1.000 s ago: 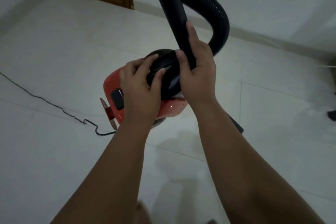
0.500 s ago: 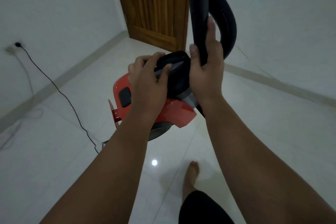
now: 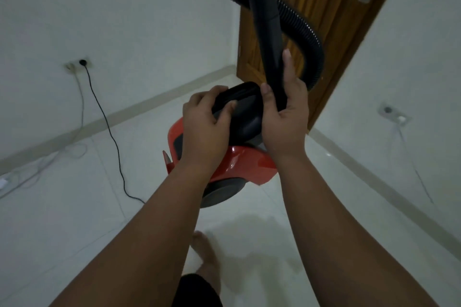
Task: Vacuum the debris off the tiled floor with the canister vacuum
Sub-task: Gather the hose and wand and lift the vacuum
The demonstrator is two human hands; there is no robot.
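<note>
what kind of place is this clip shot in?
Most likely a room in a home: white tiled floor, wooden door, wall socket with a cord plugged in. The left hand grips the red vacuum, the right hand its tube.

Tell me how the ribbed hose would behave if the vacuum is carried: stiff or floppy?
Probably floppy: the hose bends in a tight loop behind the tube. Its ribs suggest it springs back rather than kinks. It may swing, since the right hand grips the tube, not the hose.
</note>
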